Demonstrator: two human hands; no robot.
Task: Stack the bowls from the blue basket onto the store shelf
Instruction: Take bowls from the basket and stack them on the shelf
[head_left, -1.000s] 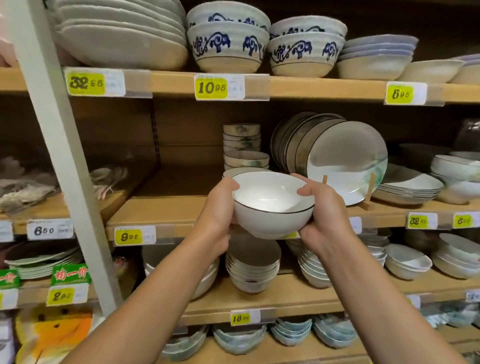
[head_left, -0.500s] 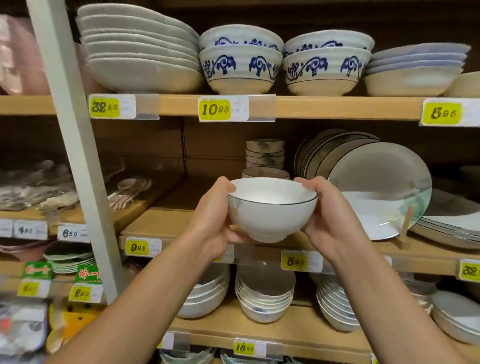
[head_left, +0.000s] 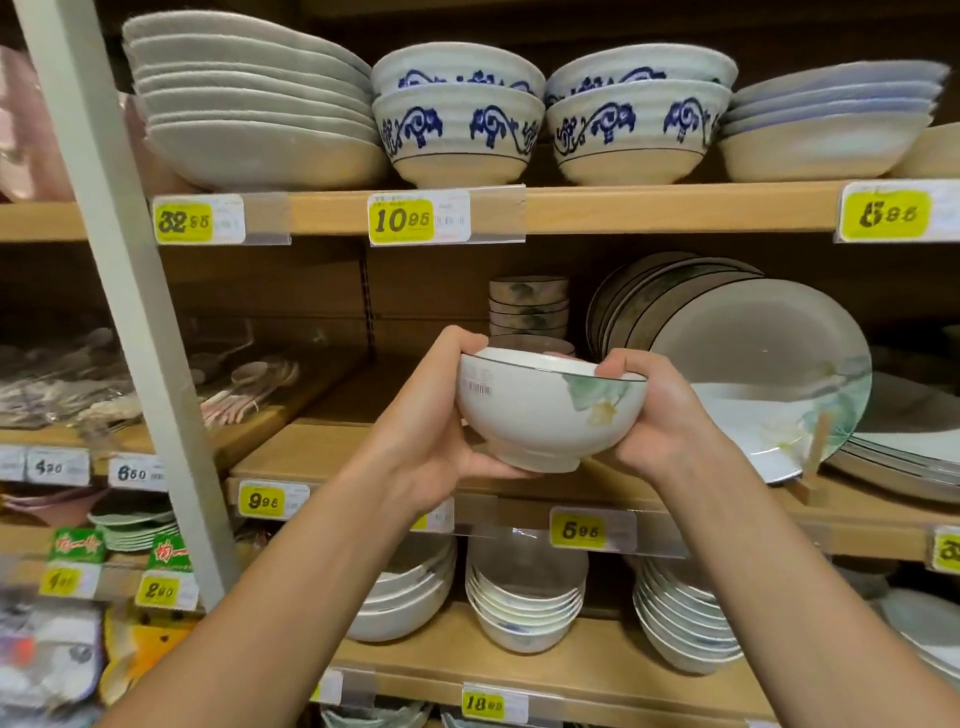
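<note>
A white bowl (head_left: 550, 410) with a dark rim line, a green leaf motif and a barcode sticker is gripped between both hands, upright and raised in front of the middle shelf (head_left: 332, 452) without touching it. The left hand (head_left: 434, 431) is wrapped around the bowl's left side, its fingers curled beneath the foot and the thumb laid along the rim. The right hand (head_left: 660, 415) is closed on the opposite side, with fingertips hooked over the rim. Directly behind the hands, a short stack of small dark-patterned bowls (head_left: 528, 306) is seen at the back of the shelf. To the right of the right hand, a row of large plates (head_left: 748, 353) is propped on edge. Above the hands, blue-patterned bowls (head_left: 457, 130) are stacked on the upper shelf (head_left: 649, 208). Below the hands, stacks of white bowls (head_left: 524, 603) are set on the lower shelf (head_left: 571, 670).
</note>
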